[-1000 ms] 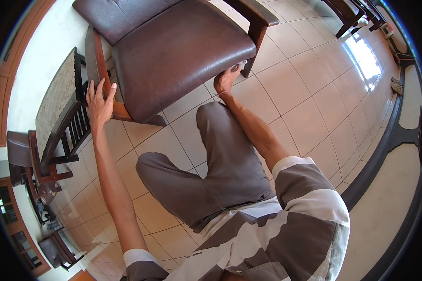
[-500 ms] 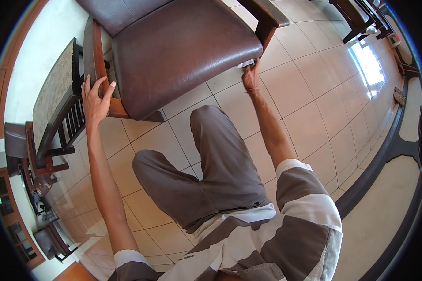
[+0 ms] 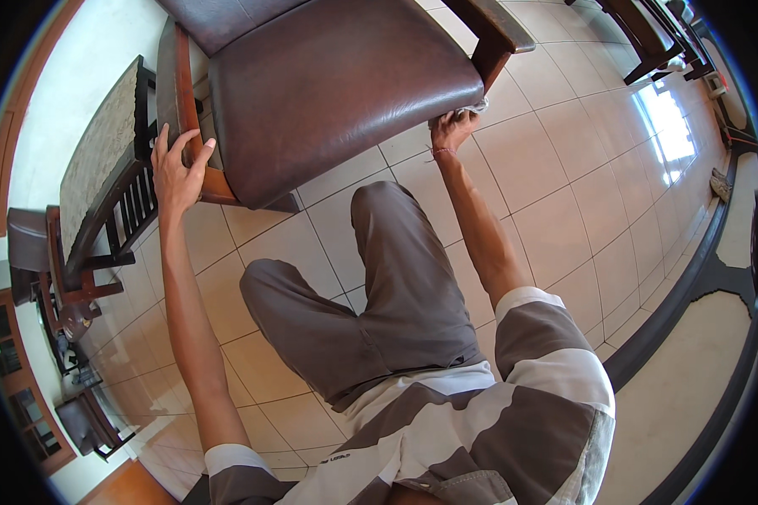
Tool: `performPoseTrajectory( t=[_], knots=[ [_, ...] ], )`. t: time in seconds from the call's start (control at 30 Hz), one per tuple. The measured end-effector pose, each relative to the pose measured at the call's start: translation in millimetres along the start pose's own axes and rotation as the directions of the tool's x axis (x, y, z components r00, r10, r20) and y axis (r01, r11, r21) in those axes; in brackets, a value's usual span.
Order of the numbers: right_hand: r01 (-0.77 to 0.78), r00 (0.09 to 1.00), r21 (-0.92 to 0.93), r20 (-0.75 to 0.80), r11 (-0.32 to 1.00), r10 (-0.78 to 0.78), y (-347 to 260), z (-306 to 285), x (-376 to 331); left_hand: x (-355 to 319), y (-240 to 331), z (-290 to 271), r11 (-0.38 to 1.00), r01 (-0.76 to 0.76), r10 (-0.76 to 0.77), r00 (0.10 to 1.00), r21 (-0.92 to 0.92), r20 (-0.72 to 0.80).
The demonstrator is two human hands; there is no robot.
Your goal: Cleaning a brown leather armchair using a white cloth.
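A wooden armchair (image 3: 188, 93) with a brown leather-like seat cushion (image 3: 337, 93) stands in front of me. My left hand (image 3: 177, 177) lies on the front end of its left armrest, thumb and fingers spread apart. Under the front right corner of the cushion, my right hand (image 3: 453, 130) is closed on a whitish cloth (image 3: 477, 107). Only a bit of the cloth shows beside the fingers, pressed near the seat's lower edge. The right armrest (image 3: 501, 34) rises just beyond that hand.
At the left stands a dark wooden table (image 3: 101, 135) with a greyish top and slatted side. More dark chairs (image 3: 88, 421) line the left wall. Another piece of wooden furniture (image 3: 648, 42) is at the far right. Pale tiles (image 3: 556, 202) cover the floor.
My right hand has turned and tucked in closer under the cushion's corner; the cloth now shows on its right side. My left hand keeps its place on the armrest. The view has shifted slightly.
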State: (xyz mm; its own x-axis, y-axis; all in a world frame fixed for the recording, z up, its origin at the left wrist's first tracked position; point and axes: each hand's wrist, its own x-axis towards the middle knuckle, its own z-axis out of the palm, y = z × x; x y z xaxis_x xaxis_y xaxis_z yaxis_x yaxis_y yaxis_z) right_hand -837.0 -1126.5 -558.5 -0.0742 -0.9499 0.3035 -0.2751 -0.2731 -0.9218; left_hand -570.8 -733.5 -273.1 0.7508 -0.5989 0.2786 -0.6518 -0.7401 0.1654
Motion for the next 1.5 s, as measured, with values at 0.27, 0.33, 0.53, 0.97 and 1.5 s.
performPoseTrajectory(
  t=[0.27, 0.33, 0.53, 0.97, 1.5],
  knots=[
    [0.168, 0.849, -0.439, 0.519, 0.883, 0.096, 60, -33, 1, 1, -4, 0, 0.999, -0.034, 0.034, 0.999, -0.028, -0.010],
    [0.104, 0.836, -0.592, 0.487, 0.799, 0.252, 78, -38, -5, 0, -4, 0, 0.999, -0.032, 0.032, 0.999, -0.036, -0.024],
    [-0.395, 0.857, -0.447, 0.136, 0.803, 0.497, 66, -37, 5, 0, -2, -1, 0.999, -0.020, 0.019, 0.999, -0.038, -0.030],
    [0.405, 0.790, -0.003, 0.505, 0.914, -0.348, -43, 16, -104, -3, 7, -6, 1.000, 0.013, -0.013, 1.000, -0.021, -0.002],
    [0.541, 0.294, 0.158, 0.885, 0.826, -0.362, -127, 63, -303, -1, 0, -1, 0.998, 0.067, -0.068, 0.993, 0.011, 0.100]
  ],
)
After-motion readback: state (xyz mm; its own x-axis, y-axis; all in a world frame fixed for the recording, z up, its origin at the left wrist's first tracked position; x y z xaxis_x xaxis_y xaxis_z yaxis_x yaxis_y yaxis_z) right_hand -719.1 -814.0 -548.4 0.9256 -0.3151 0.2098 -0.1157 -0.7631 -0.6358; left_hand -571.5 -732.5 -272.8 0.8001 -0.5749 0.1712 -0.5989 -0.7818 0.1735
